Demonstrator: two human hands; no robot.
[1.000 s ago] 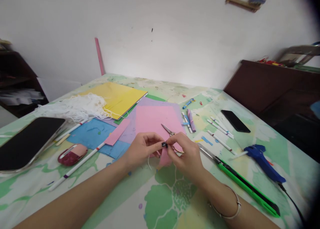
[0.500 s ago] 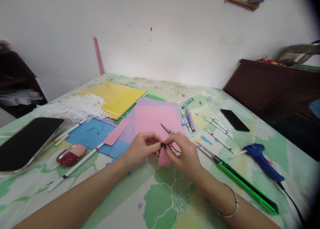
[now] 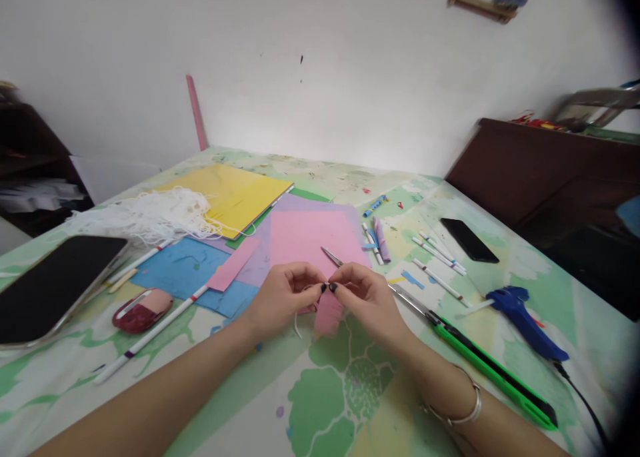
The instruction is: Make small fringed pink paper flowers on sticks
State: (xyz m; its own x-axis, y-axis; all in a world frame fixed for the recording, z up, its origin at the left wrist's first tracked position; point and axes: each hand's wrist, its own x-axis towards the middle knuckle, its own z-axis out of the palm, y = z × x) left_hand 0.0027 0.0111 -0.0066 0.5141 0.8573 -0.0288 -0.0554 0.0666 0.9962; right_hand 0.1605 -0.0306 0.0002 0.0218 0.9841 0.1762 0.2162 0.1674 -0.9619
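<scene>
Centre of frame, slightly low: a small pink strip [image 3: 327,316] is held up by its upper edge, its free end hanging toward the lower edge of the frame. It is pinched between thumb and fingers by both the left hand [image 3: 289,296] and the right hand [image 3: 369,298], each closed, the two thumbs nearly touching. Whether anything else is clamped inside the left grip cannot be told. A white string [image 3: 297,325] is seen dangling below the left hand; its upper end is hidden.

Change noted: the right fingertips, bunched over the left thumb in the earlier frames, have been drawn back, and the thumbs are now set side by side. A tiny pale spot has been exposed between the nails, too small to identify. More of the strip's face is shown than half a second ago. Judged as a regrip during fine work on the strip's edge, with the work unfinished.

Also different: the handles of the scissors [image 3: 331,256], partly visible earlier, are now covered by the right hand; only the blade end is seen, on the pink sheet [image 3: 307,234].

Unchanged: the green cutter [image 3: 493,372] and blue glue gun [image 3: 529,325], right of frame, and the string heap [image 3: 160,212], left.
</scene>
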